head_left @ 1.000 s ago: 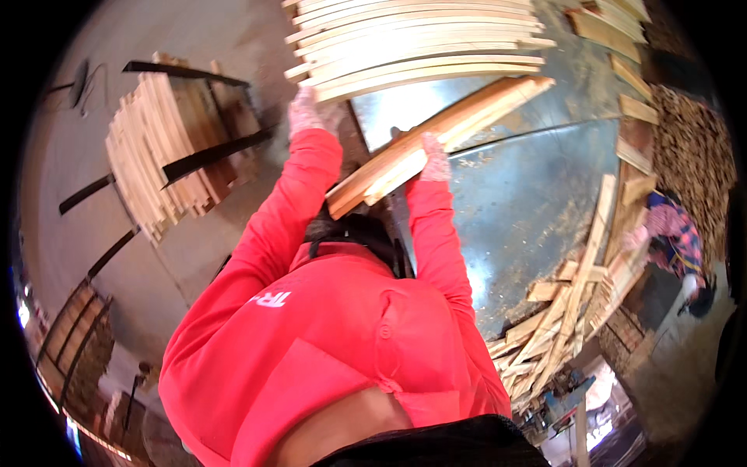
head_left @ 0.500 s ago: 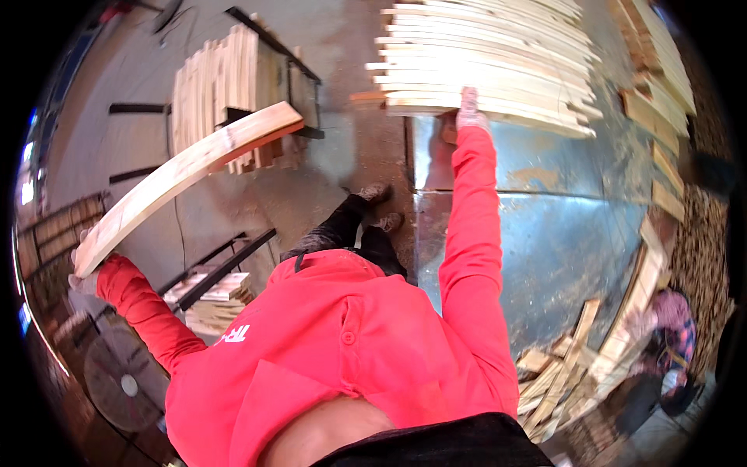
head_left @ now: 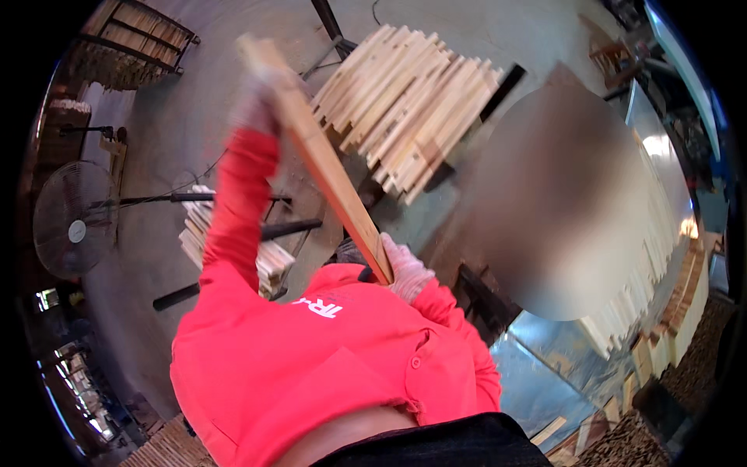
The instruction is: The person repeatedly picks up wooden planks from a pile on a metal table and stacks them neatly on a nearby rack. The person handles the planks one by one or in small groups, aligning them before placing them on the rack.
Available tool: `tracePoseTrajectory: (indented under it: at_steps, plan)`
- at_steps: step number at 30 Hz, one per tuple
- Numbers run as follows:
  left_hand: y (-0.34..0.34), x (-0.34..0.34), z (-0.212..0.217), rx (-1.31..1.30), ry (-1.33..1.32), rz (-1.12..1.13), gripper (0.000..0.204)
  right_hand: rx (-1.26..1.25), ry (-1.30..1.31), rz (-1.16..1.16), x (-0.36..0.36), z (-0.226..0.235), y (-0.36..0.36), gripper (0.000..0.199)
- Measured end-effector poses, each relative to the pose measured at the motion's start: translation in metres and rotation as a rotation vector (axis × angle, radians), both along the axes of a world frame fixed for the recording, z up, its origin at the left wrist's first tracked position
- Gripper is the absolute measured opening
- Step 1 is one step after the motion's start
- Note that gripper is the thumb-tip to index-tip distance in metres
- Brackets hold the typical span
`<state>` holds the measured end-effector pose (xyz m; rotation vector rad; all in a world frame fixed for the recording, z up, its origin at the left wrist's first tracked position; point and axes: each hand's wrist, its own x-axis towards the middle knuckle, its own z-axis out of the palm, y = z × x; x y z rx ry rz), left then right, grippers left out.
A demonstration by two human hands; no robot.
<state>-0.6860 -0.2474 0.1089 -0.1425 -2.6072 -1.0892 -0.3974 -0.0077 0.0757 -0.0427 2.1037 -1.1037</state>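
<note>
A long wooden board (head_left: 331,167) slants across in front of my body, its far end up and to the left. My gloved left hand (head_left: 268,105), smeared by motion, is closed around it near the far end. At the near end, close to my chest, my gloved right hand (head_left: 406,270) grips the board's edge. Just beyond the board lies a stack of pale boards (head_left: 412,109) on a dark metal stand, apart from both hands.
A smaller board pile (head_left: 272,261) sits among dark metal bars on the left, near a round fan (head_left: 74,222). At right stands a shiny metal table (head_left: 545,373) with a row of boards (head_left: 615,319); a blurred patch hides part of it. A loaded rack (head_left: 144,43) stands far left.
My body has turned left. The board has swung from my left side to in front of me. My right hand has left the boards on the metal table and now grips the board's near end.
</note>
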Motion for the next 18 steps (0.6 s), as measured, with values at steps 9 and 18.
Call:
tracePoseTrajectory:
  at_steps: [9,18]
  plan:
    - [-0.017,-0.178,-0.192,-0.628,-0.649,-0.303,0.054,-0.202,0.223,-0.587,-0.226,-0.069,-0.112,0.096]
    - [-0.083,-0.348,-0.434,-0.447,-0.554,-0.579,0.041,0.005,-0.189,-0.794,-0.183,-0.125,-0.119,0.072]
